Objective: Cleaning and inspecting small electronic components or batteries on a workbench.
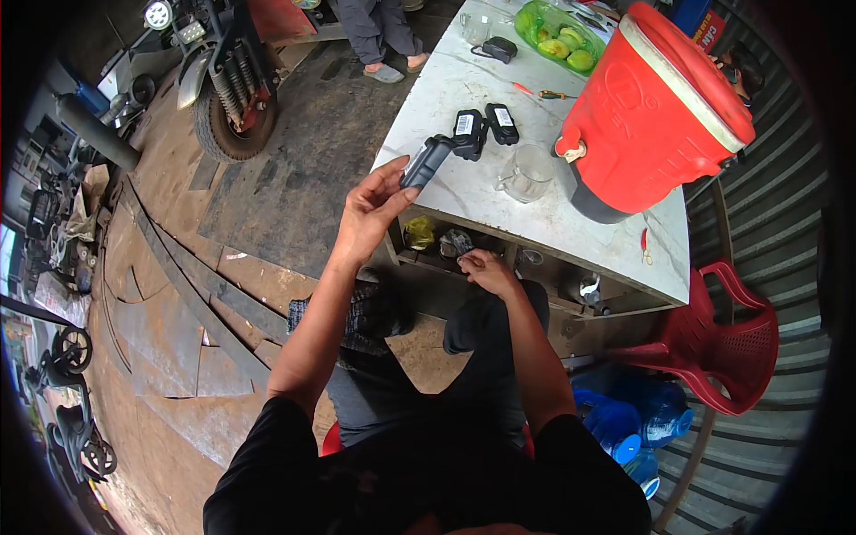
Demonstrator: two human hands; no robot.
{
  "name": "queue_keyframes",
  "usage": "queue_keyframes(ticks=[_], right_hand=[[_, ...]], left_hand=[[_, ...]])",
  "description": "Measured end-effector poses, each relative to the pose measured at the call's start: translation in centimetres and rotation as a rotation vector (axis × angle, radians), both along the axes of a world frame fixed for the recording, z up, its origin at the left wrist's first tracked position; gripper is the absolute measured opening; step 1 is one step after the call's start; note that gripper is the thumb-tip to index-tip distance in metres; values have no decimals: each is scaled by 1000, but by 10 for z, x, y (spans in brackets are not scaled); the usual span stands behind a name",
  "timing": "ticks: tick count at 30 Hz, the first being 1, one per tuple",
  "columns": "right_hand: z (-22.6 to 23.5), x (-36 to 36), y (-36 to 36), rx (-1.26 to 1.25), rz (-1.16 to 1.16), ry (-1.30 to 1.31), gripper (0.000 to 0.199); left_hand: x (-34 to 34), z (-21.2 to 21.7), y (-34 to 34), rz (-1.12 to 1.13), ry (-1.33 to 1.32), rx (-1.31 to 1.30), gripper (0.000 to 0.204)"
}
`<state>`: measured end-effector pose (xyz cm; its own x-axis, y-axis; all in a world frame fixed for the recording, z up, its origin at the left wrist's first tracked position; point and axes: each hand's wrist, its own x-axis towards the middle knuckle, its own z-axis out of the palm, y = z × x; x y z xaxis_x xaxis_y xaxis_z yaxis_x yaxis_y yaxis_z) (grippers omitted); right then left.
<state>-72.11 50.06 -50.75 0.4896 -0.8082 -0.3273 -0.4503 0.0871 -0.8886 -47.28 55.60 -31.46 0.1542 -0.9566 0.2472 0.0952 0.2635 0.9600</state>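
My left hand (370, 209) is raised at the table's left edge, its thumb and fingers closed around a dark grey plastic case (428, 162) with a pale label. Just beyond that case, a black labelled case (469, 134) and a similar black case (502, 124) lie side by side on the white marbled table (410, 125). To their right stands a clear glass mug (526, 174). Lower down, my right hand (486, 270) hovers above my knee by the table's front edge. Its fingers are curled together; whatever they may hold is hidden.
A big red drink cooler (642, 116) stands at the table's right. Farther back are green-bagged fruit (562, 40), a black pouch (499, 49) and screwdrivers (553, 94). A red plastic chair (713, 339) and blue water bottles (615, 428) sit right; a motorbike (227, 98) is far left.
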Motion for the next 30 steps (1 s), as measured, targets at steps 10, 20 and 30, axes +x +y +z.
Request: queue_keyframes(ticks=[10,20,30], right_hand=[[80,-8,17,286,-6,-394,37],[72,-11,22,307,-110,-521,31],[64,-8,21,160,-79,-527,27]], left_hand=[[-11,-76,76,-540,794,507,49],[-24,-100,46,-556,505,650,51],[-26,-126,46,-659,261,641,60]])
